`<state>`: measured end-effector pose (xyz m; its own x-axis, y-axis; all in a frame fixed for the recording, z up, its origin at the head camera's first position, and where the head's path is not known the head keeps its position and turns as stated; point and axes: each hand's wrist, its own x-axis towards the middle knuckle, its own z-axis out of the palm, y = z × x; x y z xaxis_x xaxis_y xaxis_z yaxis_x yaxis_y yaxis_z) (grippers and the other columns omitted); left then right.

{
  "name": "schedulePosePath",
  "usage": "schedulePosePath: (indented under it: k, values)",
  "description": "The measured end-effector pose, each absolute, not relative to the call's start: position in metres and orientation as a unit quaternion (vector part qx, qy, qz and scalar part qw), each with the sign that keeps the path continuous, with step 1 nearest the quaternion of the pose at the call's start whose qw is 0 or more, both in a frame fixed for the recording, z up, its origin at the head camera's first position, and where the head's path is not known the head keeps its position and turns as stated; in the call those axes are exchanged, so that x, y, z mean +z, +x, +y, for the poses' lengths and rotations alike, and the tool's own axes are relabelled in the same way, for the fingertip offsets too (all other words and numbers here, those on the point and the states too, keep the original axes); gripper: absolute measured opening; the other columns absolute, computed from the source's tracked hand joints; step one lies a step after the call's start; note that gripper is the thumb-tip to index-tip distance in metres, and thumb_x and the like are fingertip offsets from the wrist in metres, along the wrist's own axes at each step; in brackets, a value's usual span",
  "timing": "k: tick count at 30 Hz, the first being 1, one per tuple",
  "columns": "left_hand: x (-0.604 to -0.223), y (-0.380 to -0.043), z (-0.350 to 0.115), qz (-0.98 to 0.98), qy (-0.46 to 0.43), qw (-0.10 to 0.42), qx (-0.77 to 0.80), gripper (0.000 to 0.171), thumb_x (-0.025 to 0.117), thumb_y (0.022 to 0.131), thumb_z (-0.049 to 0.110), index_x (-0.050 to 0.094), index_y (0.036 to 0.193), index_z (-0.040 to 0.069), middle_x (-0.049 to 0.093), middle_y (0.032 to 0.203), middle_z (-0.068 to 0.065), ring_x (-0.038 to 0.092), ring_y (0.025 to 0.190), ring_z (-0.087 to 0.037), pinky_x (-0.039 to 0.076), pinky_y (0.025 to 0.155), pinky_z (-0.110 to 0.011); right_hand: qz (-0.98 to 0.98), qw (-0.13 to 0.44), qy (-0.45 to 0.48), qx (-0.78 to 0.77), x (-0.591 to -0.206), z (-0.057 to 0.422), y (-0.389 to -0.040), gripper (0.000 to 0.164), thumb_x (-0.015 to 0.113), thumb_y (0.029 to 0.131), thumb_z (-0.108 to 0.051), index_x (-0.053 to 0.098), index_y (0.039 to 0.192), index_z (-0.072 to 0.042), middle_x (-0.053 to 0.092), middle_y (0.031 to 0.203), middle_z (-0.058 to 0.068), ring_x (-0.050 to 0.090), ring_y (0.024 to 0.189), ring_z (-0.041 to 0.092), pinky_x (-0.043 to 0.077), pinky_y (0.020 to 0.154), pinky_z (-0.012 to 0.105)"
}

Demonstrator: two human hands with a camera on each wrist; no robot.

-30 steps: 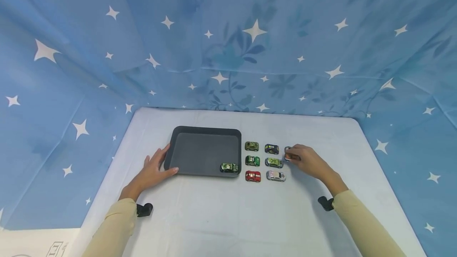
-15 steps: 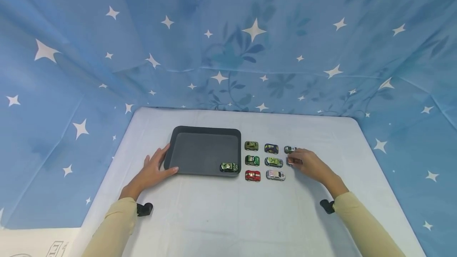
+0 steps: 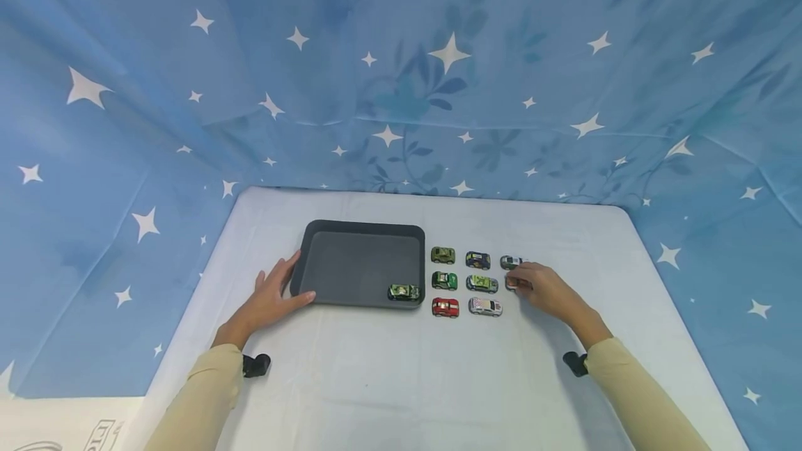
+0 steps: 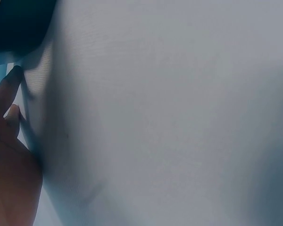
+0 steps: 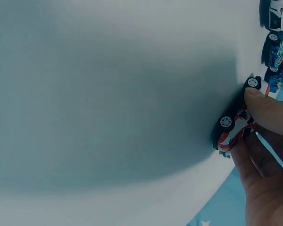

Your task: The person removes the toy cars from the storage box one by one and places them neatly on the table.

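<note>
My left hand (image 3: 266,305) rests with spread fingers at the left edge of a dark grey tray (image 3: 360,263). The left wrist view catches part of this hand (image 4: 14,174) under the tray's dark corner (image 4: 21,28). Inside the tray, a camouflage-green toy car (image 3: 404,291) stands in the front right corner. To the right, my right hand (image 3: 551,294) pinches an orange, white and black toy car (image 5: 238,122) between thumb and fingers, low over the white table. In the head view the fingers partly cover that car. A white-and-green toy car (image 3: 512,262) sits just behind it.
Between tray and right hand, toy cars stand in columns: olive (image 3: 443,255), green (image 3: 445,280) and red (image 3: 445,307), then dark blue (image 3: 478,260), lime-and-grey (image 3: 482,284) and silver-white (image 3: 485,306). A blue star-patterned curtain (image 3: 401,89) hangs behind the white table (image 3: 401,381).
My right hand has shifted slightly right and toward me with the orange toy car, uncovering most of the white-and-green one behind it. The left hand stays at the tray.
</note>
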<state>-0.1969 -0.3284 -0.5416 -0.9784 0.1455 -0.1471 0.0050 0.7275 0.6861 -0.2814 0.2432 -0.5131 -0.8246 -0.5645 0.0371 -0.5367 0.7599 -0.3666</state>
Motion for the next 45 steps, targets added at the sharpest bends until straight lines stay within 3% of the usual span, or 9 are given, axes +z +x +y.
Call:
schedulePosePath:
  k: [11,24,34,45]
  values:
    - [-0.541,-0.194,-0.328,0.925,0.032,0.096,0.365,0.098,0.069,0.084,0.058,0.011,0.158,0.031,0.015,0.162,-0.017,0.002,0.149,-0.038,-0.01,0.114,-0.062,0.938,0.028,-0.291,-0.184,-0.518,0.241,-0.28,0.035,0.079,0.079,0.001,0.071,0.113,-0.002,0.069,0.104,0.01,0.065,0.098,0.028,0.055,0.087,0.045]
    - [-0.545,-0.192,-0.33,0.924,0.026,0.098,0.369,0.097,0.068,0.084,0.059,0.01,0.158,0.034,0.014,0.162,-0.018,0.001,0.149,-0.038,-0.01,0.114,-0.062,0.928,-0.042,-0.285,-0.238,-0.504,0.22,-0.284,0.04,0.077,0.085,-0.014,0.067,0.121,0.0,0.061,0.12,0.015,0.057,0.113,0.035,0.049,0.093,0.052]
    - [-0.542,-0.19,-0.329,0.921,0.012,0.107,0.375,0.097,0.067,0.083,0.062,0.008,0.156,0.041,0.009,0.163,-0.016,-0.003,0.149,-0.039,-0.007,0.113,-0.066,0.924,-0.014,-0.29,-0.249,-0.491,0.184,-0.295,0.055,0.073,0.089,-0.026,0.056,0.138,-0.006,0.05,0.142,0.015,0.044,0.131,0.038,0.037,0.106,0.058]
    - [-0.544,-0.196,-0.329,0.926,0.015,0.104,0.363,0.098,0.068,0.082,0.062,0.009,0.157,0.039,0.01,0.163,-0.017,-0.001,0.149,-0.039,-0.007,0.114,-0.064,0.905,0.0,-0.334,-0.264,-0.485,0.133,-0.303,0.059,0.069,0.092,-0.032,0.051,0.143,-0.008,0.047,0.145,0.013,0.047,0.131,0.036,0.041,0.105,0.055]
